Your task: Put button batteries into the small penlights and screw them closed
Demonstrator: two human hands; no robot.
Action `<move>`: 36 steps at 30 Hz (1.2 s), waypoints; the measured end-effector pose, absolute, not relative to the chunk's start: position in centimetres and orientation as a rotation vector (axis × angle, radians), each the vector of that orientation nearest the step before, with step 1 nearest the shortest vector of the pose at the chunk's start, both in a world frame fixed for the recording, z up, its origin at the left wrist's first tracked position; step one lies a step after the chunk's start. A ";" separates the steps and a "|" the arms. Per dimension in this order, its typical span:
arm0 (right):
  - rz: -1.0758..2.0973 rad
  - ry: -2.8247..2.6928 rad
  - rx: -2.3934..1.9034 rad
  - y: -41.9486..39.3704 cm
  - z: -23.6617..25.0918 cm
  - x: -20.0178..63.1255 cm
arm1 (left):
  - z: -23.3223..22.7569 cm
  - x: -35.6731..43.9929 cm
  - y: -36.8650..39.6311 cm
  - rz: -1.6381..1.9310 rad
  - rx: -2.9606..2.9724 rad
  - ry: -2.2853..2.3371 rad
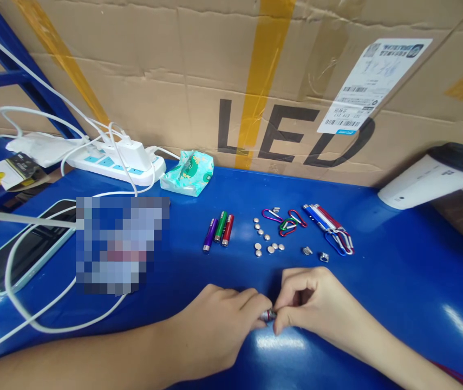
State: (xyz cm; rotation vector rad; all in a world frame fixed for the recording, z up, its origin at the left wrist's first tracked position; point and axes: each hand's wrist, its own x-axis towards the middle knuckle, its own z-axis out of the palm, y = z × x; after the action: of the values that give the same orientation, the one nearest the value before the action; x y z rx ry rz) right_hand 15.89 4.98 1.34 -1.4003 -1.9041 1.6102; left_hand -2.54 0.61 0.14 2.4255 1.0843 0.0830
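Small metal-tipped cylinder point(268, 315), looks like a mini flashlight body, sits pinched between both hands low on the glossy blue tabletop point(397, 281). Left hand point(219, 325) grips one end with curled fingers; right hand point(316, 303) pinches the other end with thumb and forefinger. I can't see the joint, fingers cover it.

Risks as I read them:
- Slick surface, so a slip likely sends the part rolling.
- Silver button cells point(267, 241) lie loose just beyond the hands; a wrist nudge could scatter them.
- Two small silver end caps point(314, 253) sit near them, easy to lose.
- Purple, green and red tubes point(219, 230) could roll.
- Coloured carabiner clips point(286, 221) and finished red-and-blue flashlights point(328, 227) sit farther back, low risk.
- White charging cable point(32, 303) loops on the left, a snag hazard for the forearm.
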 end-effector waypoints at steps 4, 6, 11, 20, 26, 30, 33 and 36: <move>1.663 -1.928 -1.392 5.0 1.2 16.0 | 0.2 -2.6 0.7 0.053 2.465 1.041; 1.685 -1.933 -1.386 5.1 1.3 16.0 | 0.1 -2.6 0.7 0.053 2.479 1.035; 1.697 -1.921 -1.393 5.3 1.4 15.9 | 0.0 -2.7 0.7 0.092 2.441 1.038; 1.782 -1.871 -1.421 5.1 1.7 16.1 | 0.0 -2.6 0.6 0.080 2.489 1.037; 1.774 -1.856 -1.392 5.5 1.6 15.9 | 0.1 -2.7 0.6 0.108 2.486 1.045; 1.742 -1.816 -1.390 5.5 1.4 15.9 | 0.4 -2.7 0.6 0.165 2.378 1.080; 1.719 -1.798 -1.392 5.5 1.3 16.0 | 0.5 -2.7 0.5 0.251 2.317 1.091; 1.728 -1.790 -1.377 5.5 1.4 16.0 | 0.5 -2.6 0.4 0.326 2.262 1.099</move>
State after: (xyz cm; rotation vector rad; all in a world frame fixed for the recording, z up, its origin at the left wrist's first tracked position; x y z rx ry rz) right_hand 16.00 5.47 1.44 -1.3766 -1.7899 1.7280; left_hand -2.63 0.37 0.52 2.2617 1.0985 0.3256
